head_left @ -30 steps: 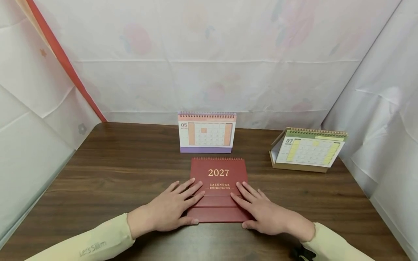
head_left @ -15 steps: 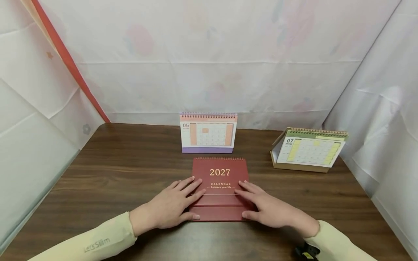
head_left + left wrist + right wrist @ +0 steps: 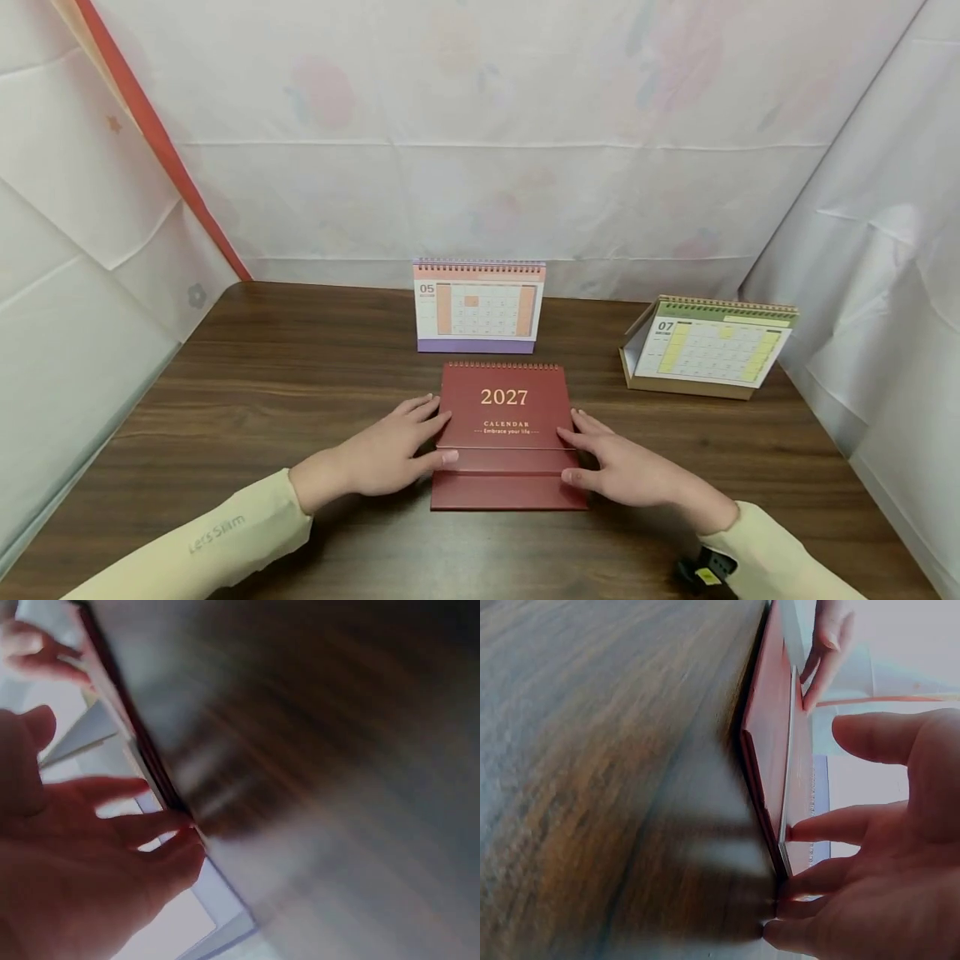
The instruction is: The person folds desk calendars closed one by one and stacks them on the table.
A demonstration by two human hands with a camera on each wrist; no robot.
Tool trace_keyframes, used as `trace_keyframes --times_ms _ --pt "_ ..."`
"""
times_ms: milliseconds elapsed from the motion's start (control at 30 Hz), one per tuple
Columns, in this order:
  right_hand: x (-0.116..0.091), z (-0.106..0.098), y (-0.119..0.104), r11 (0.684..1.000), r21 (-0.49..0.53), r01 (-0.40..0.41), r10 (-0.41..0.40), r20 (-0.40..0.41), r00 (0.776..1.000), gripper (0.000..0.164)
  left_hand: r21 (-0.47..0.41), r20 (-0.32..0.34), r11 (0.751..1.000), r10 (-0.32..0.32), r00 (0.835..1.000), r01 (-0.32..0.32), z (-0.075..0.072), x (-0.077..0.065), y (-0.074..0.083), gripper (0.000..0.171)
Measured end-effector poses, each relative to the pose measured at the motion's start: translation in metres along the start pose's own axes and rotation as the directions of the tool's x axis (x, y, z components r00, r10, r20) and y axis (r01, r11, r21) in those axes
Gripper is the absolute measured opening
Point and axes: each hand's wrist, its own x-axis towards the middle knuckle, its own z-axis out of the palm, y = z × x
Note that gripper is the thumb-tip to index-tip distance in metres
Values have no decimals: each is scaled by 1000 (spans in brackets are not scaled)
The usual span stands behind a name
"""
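Observation:
A dark red 2027 desk calendar (image 3: 506, 412) lies folded flat on the wooden table, its spiral binding at the far edge. My left hand (image 3: 386, 450) is at its left side, fingers spread along the edge and the thumb reaching over the cover. On the opposite side, my right hand (image 3: 630, 467) touches the right edge with extended fingers, thumb toward the lower cover. In the left wrist view, the left fingertips (image 3: 187, 821) meet the calendar's thin side. The right wrist view has fingertips (image 3: 799, 831) against the calendar's edge and the table beside it.
Behind the red calendar stands a purple-and-peach desk calendar (image 3: 480, 308) showing 05. A green-and-yellow calendar (image 3: 708, 346) showing 07 stands angled at the right. White fabric (image 3: 480, 167) hangs behind the table (image 3: 262, 375) and along both sides.
Both hands have slid off the cover outward and slightly away from me, from lying on the red calendar to its side edges. The calendar stays nearly in place.

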Motion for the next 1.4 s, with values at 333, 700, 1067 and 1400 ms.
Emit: trace_keyframes --times_ms 333,700,1067,1400 --pt "-1 4 4 1000 -8 13 -13 -8 1000 72 -712 6 631 -433 902 308 -14 23 2 58" --pt "-2 5 2 985 166 -46 64 -109 992 57 -765 19 568 -450 893 303 -9 41 -9 53" --pt "4 11 0 807 586 -81 272 -246 930 56 -862 31 451 -410 912 232 -4 40 -8 52" --pt "13 14 -6 661 750 -19 276 -219 936 54 -879 -7 436 -414 910 191 -6 29 -16 51"
